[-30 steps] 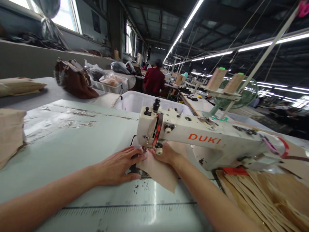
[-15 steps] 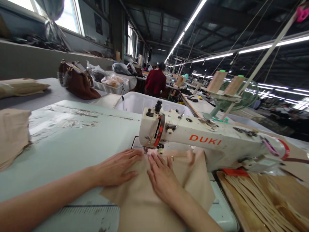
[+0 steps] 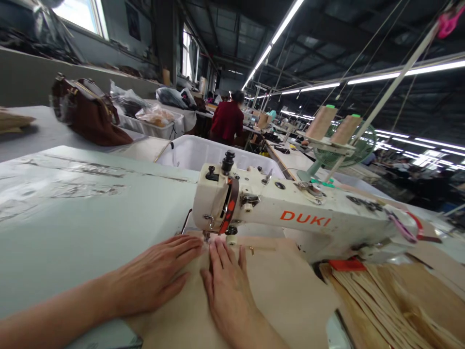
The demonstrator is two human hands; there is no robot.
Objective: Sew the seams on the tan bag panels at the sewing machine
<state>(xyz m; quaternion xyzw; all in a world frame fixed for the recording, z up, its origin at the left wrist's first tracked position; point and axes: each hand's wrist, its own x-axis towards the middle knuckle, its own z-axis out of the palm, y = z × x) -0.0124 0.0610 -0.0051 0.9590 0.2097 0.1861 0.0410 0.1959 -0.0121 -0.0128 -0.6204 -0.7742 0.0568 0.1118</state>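
Observation:
A large beige fabric piece lies spread on the pale green table under the head of a white DUKI sewing machine. My left hand rests flat on the fabric's left part, fingers stretched toward the needle. Beside it, my right hand lies flat on the cloth too, fingertips just short of the presser foot. Both hands press the cloth down and grip nothing.
A stack of beige cut pieces lies at the right. A white bin stands behind the machine, thread cones and a green fan beyond. A brown bag sits at left. A person in red works further back.
A small beige piece at the needle gave way to a large sheet, now spread flatter. My right hand moved from beside the needle onto the cloth. The view shifted right.

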